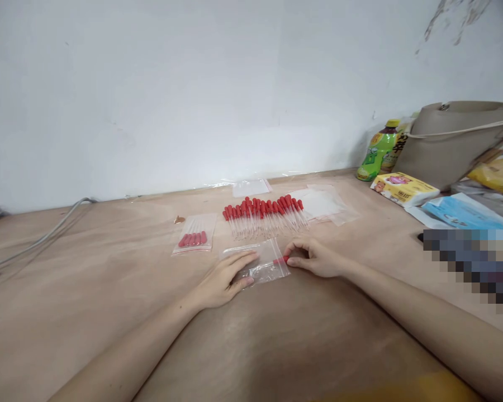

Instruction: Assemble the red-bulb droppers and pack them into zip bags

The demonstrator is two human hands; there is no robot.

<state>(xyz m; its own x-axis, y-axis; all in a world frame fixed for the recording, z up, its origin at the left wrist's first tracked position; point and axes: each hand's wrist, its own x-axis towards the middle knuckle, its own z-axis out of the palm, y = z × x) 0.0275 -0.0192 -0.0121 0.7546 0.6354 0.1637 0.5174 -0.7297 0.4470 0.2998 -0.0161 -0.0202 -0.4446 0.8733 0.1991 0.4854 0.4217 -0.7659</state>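
Observation:
A small clear zip bag point(263, 262) lies on the brown table point(109, 290) in front of me. My left hand point(224, 279) rests on the bag's left end with fingers stretched flat, pinning it down. My right hand point(314, 258) is closed in a pinch on the red bulb of a glass dropper point(281, 259) at the bag's right mouth. Behind the bag lies a row of several red-capped glass droppers point(266, 216). To the left sits a filled zip bag point(194, 234) with red-capped droppers inside.
Empty clear bags point(324, 202) lie behind right, another point(250, 187) near the wall. A green bottle point(379, 151), a tissue pack point(403, 188), a beige handbag point(456, 139) and blue packets point(465, 213) crowd the right side. A grey cable point(46, 234) runs along the left.

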